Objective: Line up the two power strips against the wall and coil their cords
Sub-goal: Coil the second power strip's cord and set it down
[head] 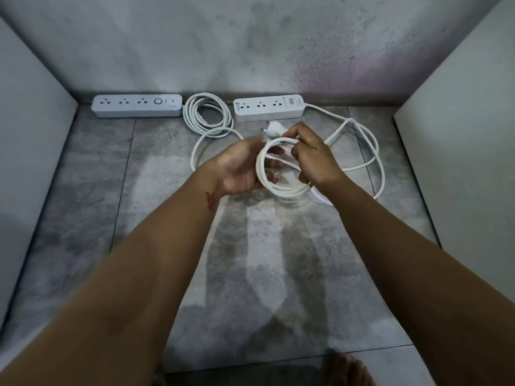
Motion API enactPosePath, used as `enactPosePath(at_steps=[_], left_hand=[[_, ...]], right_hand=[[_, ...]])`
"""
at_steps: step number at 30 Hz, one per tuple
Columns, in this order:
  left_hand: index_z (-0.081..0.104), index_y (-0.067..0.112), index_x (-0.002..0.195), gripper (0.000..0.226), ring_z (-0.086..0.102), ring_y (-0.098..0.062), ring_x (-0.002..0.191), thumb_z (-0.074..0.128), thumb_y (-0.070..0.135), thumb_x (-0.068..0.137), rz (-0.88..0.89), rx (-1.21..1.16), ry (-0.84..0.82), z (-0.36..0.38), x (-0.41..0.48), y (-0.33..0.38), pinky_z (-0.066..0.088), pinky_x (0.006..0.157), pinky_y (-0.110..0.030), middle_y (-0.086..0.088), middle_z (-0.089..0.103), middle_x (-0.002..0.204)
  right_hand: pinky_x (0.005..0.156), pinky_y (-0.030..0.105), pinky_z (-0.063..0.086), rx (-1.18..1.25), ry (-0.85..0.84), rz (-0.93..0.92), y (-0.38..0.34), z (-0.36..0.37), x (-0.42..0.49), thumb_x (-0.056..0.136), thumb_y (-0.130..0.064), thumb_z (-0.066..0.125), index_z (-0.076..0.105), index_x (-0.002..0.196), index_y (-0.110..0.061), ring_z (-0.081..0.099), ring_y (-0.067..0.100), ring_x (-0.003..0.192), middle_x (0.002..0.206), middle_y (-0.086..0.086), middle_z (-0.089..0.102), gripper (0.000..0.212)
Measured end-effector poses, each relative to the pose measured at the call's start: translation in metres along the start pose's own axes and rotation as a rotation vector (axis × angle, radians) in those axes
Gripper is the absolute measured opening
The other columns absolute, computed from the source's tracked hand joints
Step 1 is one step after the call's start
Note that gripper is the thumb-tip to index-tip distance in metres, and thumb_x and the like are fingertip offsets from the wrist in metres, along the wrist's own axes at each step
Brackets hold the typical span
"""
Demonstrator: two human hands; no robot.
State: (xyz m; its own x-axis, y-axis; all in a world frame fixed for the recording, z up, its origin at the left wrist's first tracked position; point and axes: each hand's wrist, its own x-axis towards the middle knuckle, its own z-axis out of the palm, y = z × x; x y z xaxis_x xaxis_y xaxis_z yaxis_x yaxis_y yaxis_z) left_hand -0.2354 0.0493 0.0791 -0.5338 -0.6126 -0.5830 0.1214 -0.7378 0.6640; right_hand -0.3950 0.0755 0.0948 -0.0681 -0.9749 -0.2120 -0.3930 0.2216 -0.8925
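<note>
Two white power strips lie along the foot of the wall: the left strip (136, 105) and the right strip (269, 107). Between them, the left strip's cord (207, 114) rests in a coil on the floor, one loop trailing toward me. The right strip's cord (359, 151) leaves its right end and sprawls loosely over the tiles. Above the floor in front of the right strip, my left hand (241, 169) and my right hand (312, 157) hold a few loops of that cord (278, 188). Its white plug (274, 128) sticks up beside my right fingers.
A stained grey wall (250, 45) closes the back. White panels stand at the left (30, 135) and right (459, 135), forming a narrow bay. The floor is grey tile (264, 260). Toes of a foot (345, 369) show at the bottom edge.
</note>
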Motion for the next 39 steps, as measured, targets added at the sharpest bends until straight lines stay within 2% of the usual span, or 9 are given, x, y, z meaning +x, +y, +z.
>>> enactPosePath(at_steps=[3, 7, 12, 18, 21, 24, 29, 35, 39], left_hand=[[0.06, 0.013, 0.099, 0.064, 0.058, -0.014, 0.055, 0.037, 0.071, 0.088, -0.004, 0.178, -0.077, 0.006, -0.004, 0.002, 0.051, 0.058, -0.027, -0.007, 0.064, 0.078], [0.061, 0.011, 0.09, 0.019, 0.058, -0.011, 0.05, 0.053, 0.027, 0.099, 0.083, 0.377, -0.026, 0.003, -0.007, 0.002, 0.051, 0.052, -0.021, -0.003, 0.063, 0.059], [0.059, 0.007, 0.091, 0.023, 0.042, -0.012, 0.042, 0.043, 0.019, 0.104, 0.078, 0.208, -0.066, -0.006, -0.005, -0.003, 0.059, 0.075, -0.036, 0.001, 0.036, 0.046], [0.054, 0.01, 0.084, 0.027, 0.02, -0.005, 0.036, 0.047, 0.029, 0.102, 0.09, 0.175, -0.004, -0.014, -0.006, -0.002, 0.049, 0.055, -0.025, 0.007, 0.023, 0.048], [0.051, 0.012, 0.078, 0.036, 0.017, -0.006, 0.035, 0.051, 0.042, 0.098, 0.113, 0.145, 0.083, -0.016, -0.004, 0.001, 0.043, 0.056, -0.027, 0.008, 0.022, 0.046], [0.051, 0.013, 0.075, 0.04, 0.017, -0.008, 0.036, 0.048, 0.044, 0.099, 0.132, 0.216, 0.14, -0.016, -0.002, -0.001, 0.041, 0.058, -0.029, 0.007, 0.022, 0.045], [0.05, 0.012, 0.074, 0.041, 0.018, -0.009, 0.039, 0.047, 0.042, 0.101, 0.116, 0.418, 0.111, -0.007, -0.005, 0.0, 0.039, 0.053, -0.026, 0.007, 0.024, 0.047], [0.051, 0.011, 0.071, 0.042, 0.019, -0.012, 0.041, 0.049, 0.041, 0.1, 0.192, 0.486, 0.083, 0.0, -0.012, 0.002, 0.032, 0.052, -0.027, 0.005, 0.025, 0.046], [0.05, 0.012, 0.071, 0.043, 0.019, -0.01, 0.041, 0.05, 0.045, 0.098, 0.232, 0.443, 0.125, -0.006, -0.014, 0.0, 0.028, 0.05, -0.027, 0.006, 0.026, 0.045]], right_hand=[[0.048, 0.028, 0.036, -0.104, -0.02, -0.048, 0.003, 0.003, -0.001, 0.089, -0.007, 0.035, 0.054, 0.091, -0.027, 0.047, 0.016, 0.06, 0.076, -0.003, 0.056, 0.028], [0.051, 0.032, 0.041, -0.144, -0.064, -0.035, 0.004, 0.005, 0.001, 0.089, -0.01, 0.037, 0.052, 0.098, -0.03, 0.052, 0.02, 0.068, 0.091, 0.003, 0.06, 0.026], [0.048, 0.026, 0.041, 0.055, -0.066, 0.075, 0.002, 0.007, 0.005, 0.09, -0.003, 0.044, 0.034, 0.121, -0.024, 0.047, 0.014, 0.061, 0.101, 0.002, 0.054, 0.038], [0.071, 0.036, 0.046, 0.317, -0.095, 0.272, 0.006, 0.003, 0.007, 0.082, 0.006, 0.044, 0.045, 0.114, -0.009, 0.052, 0.017, 0.07, 0.091, 0.007, 0.055, 0.035], [0.069, 0.03, 0.049, 0.421, -0.05, 0.277, 0.008, -0.002, 0.007, 0.088, 0.003, 0.046, 0.056, 0.113, -0.003, 0.057, 0.015, 0.068, 0.083, 0.005, 0.06, 0.027], [0.068, 0.028, 0.05, 0.45, 0.1, 0.246, 0.013, -0.003, 0.008, 0.095, 0.0, 0.049, 0.053, 0.12, -0.006, 0.058, 0.014, 0.074, 0.099, 0.007, 0.061, 0.026], [0.075, 0.032, 0.052, 0.136, 0.252, -0.018, 0.01, 0.004, 0.01, 0.096, 0.003, 0.042, 0.055, 0.123, -0.015, 0.059, 0.016, 0.093, 0.098, -0.004, 0.059, 0.035], [0.089, 0.018, 0.034, -0.506, -0.01, -0.175, -0.006, 0.01, 0.017, 0.095, 0.0, 0.043, 0.059, 0.132, -0.017, 0.055, 0.022, 0.119, 0.13, 0.011, 0.056, 0.044], [0.08, 0.031, 0.043, -0.418, -0.204, -0.193, -0.012, 0.008, 0.019, 0.101, -0.017, 0.039, 0.073, 0.108, -0.014, 0.059, 0.014, 0.085, 0.1, 0.01, 0.067, 0.034]])
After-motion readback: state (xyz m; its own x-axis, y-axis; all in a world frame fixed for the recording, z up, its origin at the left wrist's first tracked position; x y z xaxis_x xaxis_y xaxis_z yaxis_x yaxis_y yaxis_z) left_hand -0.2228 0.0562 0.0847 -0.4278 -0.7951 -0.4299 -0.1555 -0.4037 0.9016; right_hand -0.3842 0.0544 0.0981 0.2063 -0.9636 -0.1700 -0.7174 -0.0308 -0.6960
